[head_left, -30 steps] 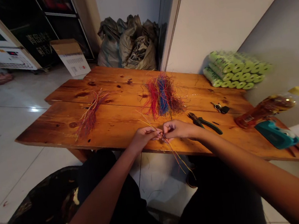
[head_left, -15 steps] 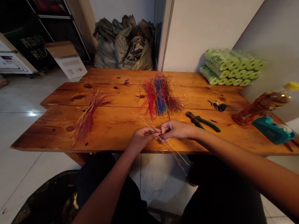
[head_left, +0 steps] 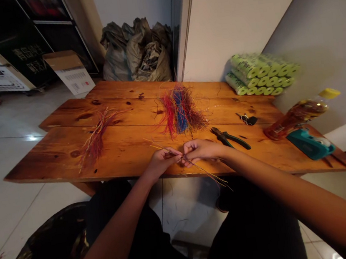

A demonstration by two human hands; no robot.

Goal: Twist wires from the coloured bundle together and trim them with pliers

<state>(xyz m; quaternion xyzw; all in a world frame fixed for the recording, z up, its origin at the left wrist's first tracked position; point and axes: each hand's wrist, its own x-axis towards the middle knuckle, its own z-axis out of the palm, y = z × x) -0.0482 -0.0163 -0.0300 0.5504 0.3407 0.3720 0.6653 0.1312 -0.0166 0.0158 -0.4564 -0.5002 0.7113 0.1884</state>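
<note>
My left hand (head_left: 164, 161) and my right hand (head_left: 201, 150) meet over the table's near edge, fingertips pinching a few thin yellow and orange wire strands (head_left: 208, 172) that stick out on both sides. Just beyond them lies a loose heap of red, blue, yellow and brown thin wires (head_left: 181, 112) on the wooden table (head_left: 39, 171). A smaller red and yellow wire bundle (head_left: 96, 141) lies further left. Green-handled pliers (head_left: 229, 138) rest close to my right hand.
A small bunch of keys (head_left: 246, 119) and a plastic bottle (head_left: 295, 115) lie to the right, with a teal object (head_left: 310, 143) at the table's right corner. Wrapped green rolls (head_left: 259, 74) stand behind them. Grey sacks (head_left: 135, 54) sit beyond the table's far edge.
The strands between my hands now lie flatter, swung from steep toward more sideways. The whole scene has shifted slightly left and up in view, and my hands stay together.
</note>
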